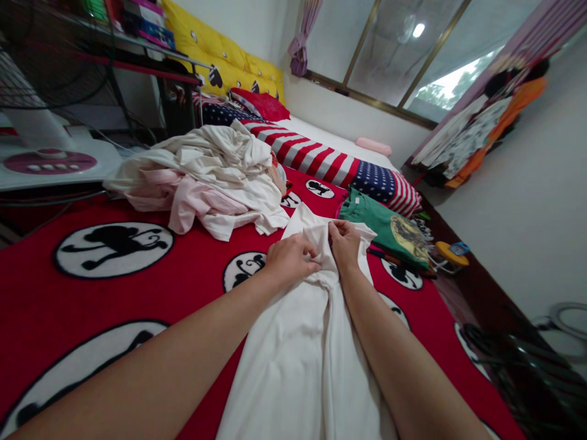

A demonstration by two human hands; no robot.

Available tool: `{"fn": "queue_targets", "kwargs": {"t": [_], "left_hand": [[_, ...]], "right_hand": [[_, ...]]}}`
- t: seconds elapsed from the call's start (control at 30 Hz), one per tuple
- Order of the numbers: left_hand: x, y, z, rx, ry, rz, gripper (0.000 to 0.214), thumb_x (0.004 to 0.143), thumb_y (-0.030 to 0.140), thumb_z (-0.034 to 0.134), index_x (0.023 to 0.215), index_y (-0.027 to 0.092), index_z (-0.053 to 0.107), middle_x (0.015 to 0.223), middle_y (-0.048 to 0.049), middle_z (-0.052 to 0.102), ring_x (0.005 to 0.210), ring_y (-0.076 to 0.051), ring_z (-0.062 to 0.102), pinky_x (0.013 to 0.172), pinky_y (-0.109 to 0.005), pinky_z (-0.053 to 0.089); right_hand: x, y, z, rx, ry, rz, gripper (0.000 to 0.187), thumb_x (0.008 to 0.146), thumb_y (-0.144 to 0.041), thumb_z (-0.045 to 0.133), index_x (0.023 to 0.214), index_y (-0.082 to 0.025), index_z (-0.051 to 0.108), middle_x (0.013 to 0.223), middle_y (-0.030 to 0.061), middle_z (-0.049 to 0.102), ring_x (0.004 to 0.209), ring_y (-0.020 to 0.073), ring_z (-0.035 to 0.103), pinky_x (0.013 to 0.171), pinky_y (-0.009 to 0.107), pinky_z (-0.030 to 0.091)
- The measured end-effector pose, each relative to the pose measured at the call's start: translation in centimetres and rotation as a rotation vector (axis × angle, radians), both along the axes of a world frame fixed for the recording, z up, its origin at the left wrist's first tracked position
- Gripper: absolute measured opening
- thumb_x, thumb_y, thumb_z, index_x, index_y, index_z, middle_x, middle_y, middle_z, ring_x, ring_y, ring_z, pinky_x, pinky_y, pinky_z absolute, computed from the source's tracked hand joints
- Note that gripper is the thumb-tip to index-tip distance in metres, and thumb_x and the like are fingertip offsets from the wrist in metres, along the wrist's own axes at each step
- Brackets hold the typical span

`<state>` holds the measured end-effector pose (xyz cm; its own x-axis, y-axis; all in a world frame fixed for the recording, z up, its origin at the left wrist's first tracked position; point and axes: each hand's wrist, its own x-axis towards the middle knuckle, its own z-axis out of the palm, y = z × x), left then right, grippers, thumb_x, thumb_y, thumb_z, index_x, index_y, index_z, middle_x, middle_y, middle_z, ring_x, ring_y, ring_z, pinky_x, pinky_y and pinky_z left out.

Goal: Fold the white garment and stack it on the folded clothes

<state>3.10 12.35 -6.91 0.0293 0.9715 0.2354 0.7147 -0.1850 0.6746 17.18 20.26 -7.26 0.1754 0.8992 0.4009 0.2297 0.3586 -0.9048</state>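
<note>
left hand: the left hand (290, 259) is clenched on a bunched fold of the white garment (302, 342), knuckles up, fingers pinching cloth.
right hand: the right hand (345, 242) grasps the same garment just beside the left, thumb and fingers pinching its upper part.
white garment: it lies spread on the red blanket (192, 281), running from the hands back between the two forearms, gathered into a ridge where the hands meet.
pile: a heap of white and pale pink clothes (206, 180) sits on the blanket beyond the left hand, apart from it.
green shirt: a folded green shirt (389, 223) with a round print lies just right of the right hand, near the bed's edge.
bedding: a striped and starred cover (321, 159) stretches behind the pile; yellow headboard (220, 58) beyond.
left side: a white fan base (50, 159) stands beside the bed.
right wall: hanging clothes (481, 131) near the window.
</note>
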Motion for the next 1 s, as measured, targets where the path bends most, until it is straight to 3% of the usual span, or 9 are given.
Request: {"fn": "queue_targets", "kwargs": {"t": [0.07, 0.23, 0.43, 0.53, 0.6, 0.67, 0.73, 0.87, 1.0], "left_hand": [[-0.3, 0.4, -0.1, -0.027, -0.148, -0.063, 0.022, 0.061, 0.038, 0.078, 0.076, 0.024, 0.073, 0.083, 0.0007, 0.067, 0.072, -0.017, 0.061, 0.060, -0.026, 0.041], [-2.4, 1.3, 0.9, -0.284, -0.608, -0.475, 0.030, 0.057, 0.027, 0.081, 0.065, 0.015, 0.055, 0.057, 0.0048, 0.057, 0.053, -0.010, 0.055, 0.051, -0.019, 0.036], [-4.8, 0.9, 2.6, -0.626, -0.475, -0.688, 0.031, 0.069, 0.035, 0.076, 0.086, 0.016, 0.059, 0.078, -0.0072, 0.074, 0.066, -0.017, 0.070, 0.047, -0.017, 0.035], [-4.4, 1.3, 2.4, -0.555, -0.417, -0.565, 0.032, 0.076, 0.045, 0.069, 0.081, 0.014, 0.063, 0.075, -0.0083, 0.073, 0.056, -0.016, 0.067, 0.043, -0.018, 0.032], [-3.7, 1.8, 2.0, -0.291, -0.416, -0.370, 0.032, 0.081, 0.045, 0.064, 0.077, 0.013, 0.065, 0.070, -0.0070, 0.071, 0.054, -0.015, 0.065, 0.046, -0.021, 0.040], [-3.0, 2.0, 1.6, 0.008, -0.358, -0.269, 0.030, 0.085, 0.042, 0.060, 0.085, 0.014, 0.069, 0.082, -0.0074, 0.072, 0.071, -0.017, 0.068, 0.063, -0.024, 0.050], [-2.4, 2.0, 1.1, 0.164, -0.169, -0.307, 0.035, 0.087, 0.042, 0.057, 0.108, 0.017, 0.069, 0.112, -0.0087, 0.070, 0.103, -0.020, 0.065, 0.088, -0.028, 0.049], [-2.2, 1.5, 0.1, 0.057, 0.340, -0.319, 0.059, 0.091, 0.047, 0.051, 0.142, 0.018, 0.044, 0.152, -0.0104, 0.038, 0.142, -0.025, 0.030, 0.116, -0.044, 0.022], [-2.4, 1.2, -0.5, -0.016, 0.474, -0.299, 0.063, 0.095, 0.049, 0.040, 0.150, 0.020, 0.029, 0.158, -0.0063, 0.023, 0.147, -0.023, 0.016, 0.118, -0.049, 0.012]], "right_hand": [[0.0, -0.1, 0.1, -0.003, -0.007, -0.004, 0.022, 0.070, -0.040, 0.061, 0.075, -0.019, 0.057, 0.056, -0.0037, 0.056, 0.047, 0.0119, 0.050, 0.045, 0.024, 0.038], [0.1, -0.2, 0.1, -0.013, -0.065, -0.028, 0.023, 0.074, -0.042, 0.056, 0.077, -0.020, 0.056, 0.053, -0.0043, 0.054, 0.043, 0.0122, 0.047, 0.042, 0.025, 0.036], [0.1, 0.2, -0.3, 0.032, -0.228, -0.119, 0.014, 0.070, -0.034, 0.061, 0.072, -0.020, 0.059, 0.060, -0.0013, 0.060, 0.056, 0.0151, 0.054, 0.059, 0.028, 0.043], [-0.2, 0.1, -0.4, 0.023, -0.380, -0.159, 0.008, 0.069, -0.026, 0.062, 0.075, -0.021, 0.061, 0.055, -0.0035, 0.057, 0.054, 0.0164, 0.053, 0.061, 0.029, 0.040], [-0.3, 0.0, -0.4, -0.002, -0.542, -0.195, 0.011, 0.069, -0.023, 0.060, 0.080, -0.022, 0.062, 0.058, -0.0023, 0.060, 0.058, 0.0182, 0.056, 0.062, 0.029, 0.039], [-0.4, 0.0, -0.4, -0.021, -0.663, -0.228, 0.014, 0.070, -0.022, 0.059, 0.084, -0.022, 0.063, 0.063, -0.0001, 0.063, 0.063, 0.0199, 0.058, 0.064, 0.030, 0.039], [-0.4, 0.0, -0.4, -0.027, -0.660, -0.235, 0.015, 0.072, -0.022, 0.057, 0.086, -0.021, 0.062, 0.065, 0.0020, 0.064, 0.065, 0.0213, 0.058, 0.066, 0.031, 0.040], [0.0, 0.5, -0.6, -0.030, -0.556, -0.199, 0.018, 0.075, -0.026, 0.055, 0.091, -0.017, 0.061, 0.071, 0.0045, 0.063, 0.070, 0.0219, 0.057, 0.073, 0.034, 0.042], [0.3, 0.7, -0.2, -0.074, -0.499, -0.089, 0.020, 0.073, -0.025, 0.057, 0.091, -0.016, 0.060, 0.074, 0.0030, 0.063, 0.071, 0.0196, 0.057, 0.076, 0.035, 0.045]]}}
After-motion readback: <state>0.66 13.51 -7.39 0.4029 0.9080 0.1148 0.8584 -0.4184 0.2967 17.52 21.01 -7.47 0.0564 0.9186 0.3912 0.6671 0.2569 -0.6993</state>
